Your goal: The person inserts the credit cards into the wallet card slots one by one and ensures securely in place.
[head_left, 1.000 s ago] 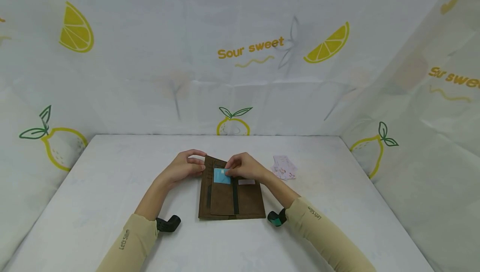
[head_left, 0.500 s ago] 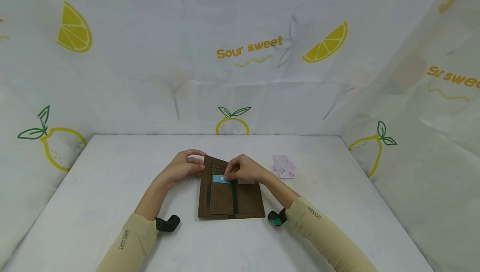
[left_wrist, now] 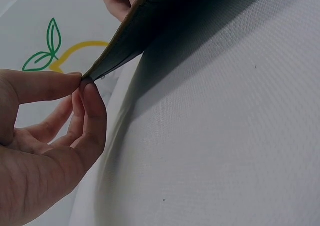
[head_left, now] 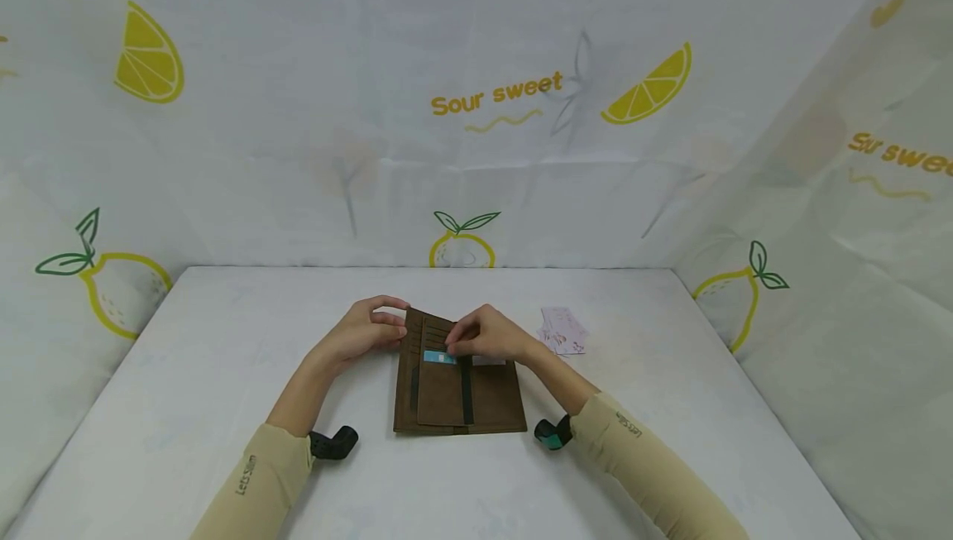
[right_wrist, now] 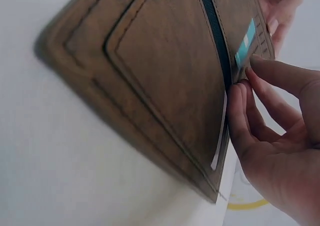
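Note:
An unfolded brown wallet (head_left: 444,395) has card slots on its panels and a dark band down the middle. A narrow strip of a light-blue card (head_left: 439,356) shows above one slot. My left hand (head_left: 365,332) pinches the wallet's far left corner between thumb and fingers; the left wrist view shows that corner raised off the table. With thumb and forefinger my right hand (head_left: 487,335) pinches the blue card at its right end, seen close up in the right wrist view, where its other fingers (right_wrist: 240,111) lie along the wallet's edge. Right of the band, a pale card (right_wrist: 219,136) peeks from another slot.
Several pale pink printed cards (head_left: 563,331) lie in a loose pile on the white table (head_left: 633,408), right of the wallet and beyond the right forearm. A white cloth wall (head_left: 298,110) with lemon prints rises behind the table.
The blue card has slid down into its slot, from mostly exposed to a narrow strip, with the right hand following it slightly. The left hand keeps its hold on the wallet corner.

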`<state>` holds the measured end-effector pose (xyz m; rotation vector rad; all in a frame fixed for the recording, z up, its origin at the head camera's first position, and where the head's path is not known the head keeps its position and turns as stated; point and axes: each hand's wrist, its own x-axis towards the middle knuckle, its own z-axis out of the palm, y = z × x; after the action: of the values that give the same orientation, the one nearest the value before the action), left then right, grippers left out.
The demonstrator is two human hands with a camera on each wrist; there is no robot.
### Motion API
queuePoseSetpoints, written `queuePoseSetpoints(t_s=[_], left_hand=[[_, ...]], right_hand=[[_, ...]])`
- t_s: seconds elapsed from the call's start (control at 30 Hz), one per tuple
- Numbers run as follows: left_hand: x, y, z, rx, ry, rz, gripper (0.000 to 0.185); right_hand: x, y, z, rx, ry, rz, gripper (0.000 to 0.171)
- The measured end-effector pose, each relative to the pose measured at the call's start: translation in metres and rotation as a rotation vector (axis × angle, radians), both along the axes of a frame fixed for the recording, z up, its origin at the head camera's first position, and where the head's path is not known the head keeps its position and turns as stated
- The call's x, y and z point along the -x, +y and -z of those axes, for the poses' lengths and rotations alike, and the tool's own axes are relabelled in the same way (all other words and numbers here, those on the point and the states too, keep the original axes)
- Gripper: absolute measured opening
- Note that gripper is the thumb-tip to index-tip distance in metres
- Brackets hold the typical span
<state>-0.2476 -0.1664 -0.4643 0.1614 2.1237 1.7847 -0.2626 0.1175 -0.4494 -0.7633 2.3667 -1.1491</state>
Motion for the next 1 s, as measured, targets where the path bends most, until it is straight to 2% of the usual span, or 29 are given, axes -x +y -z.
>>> queuePoseSetpoints(t_s=[0.47,0.83,1.0], left_hand=[[-0.001,0.0,-0.001,0.01,0.007,0.003,0.047],[-0.002,-0.001,-0.003,0.01,0.005,0.007,0.047],[-0.002,-0.001,-0.003,0.006,0.006,0.01,0.048]], right_hand=[[0.009,0.051,-0.011,0.018,0.055,0.151,0.022],[0.01,0.104,-0.017,-0.035,0.045,0.298,0.031],[0.011,0.13,-0.015,-0.08,0.081,0.348,0.036]])
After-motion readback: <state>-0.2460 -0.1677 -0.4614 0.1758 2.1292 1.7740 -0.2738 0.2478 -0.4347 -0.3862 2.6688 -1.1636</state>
